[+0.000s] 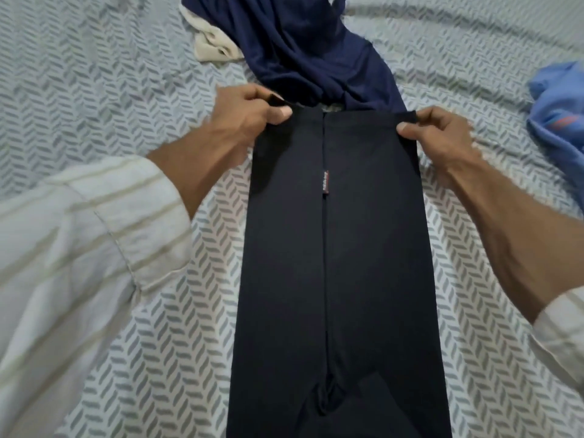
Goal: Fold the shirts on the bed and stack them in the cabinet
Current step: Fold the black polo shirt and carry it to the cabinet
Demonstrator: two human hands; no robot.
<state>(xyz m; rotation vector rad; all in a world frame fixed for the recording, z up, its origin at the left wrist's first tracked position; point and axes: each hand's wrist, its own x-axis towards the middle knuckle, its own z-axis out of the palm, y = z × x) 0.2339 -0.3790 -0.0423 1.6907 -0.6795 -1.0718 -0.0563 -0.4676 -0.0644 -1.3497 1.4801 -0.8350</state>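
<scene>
Black shirt (338, 263) lies flat on the bed (94, 74), sides already folded into a long strip. The left hand (249, 112) and right hand (442, 128) each pinch a far corner; the crosswise folds remain. Navy shirt (300, 49), blue shirt (559, 121) and cream cloth (211, 42) wait unfolded. No cabinet is visible.

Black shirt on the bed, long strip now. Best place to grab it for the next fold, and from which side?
Probably the two far corners, from above, one per hand. The black shirt lies flat as a long narrow strip with both sides folded to a centre line, so its far edge is free. The left hand and right hand already pinch there, ready to draw it toward the near end.
</scene>
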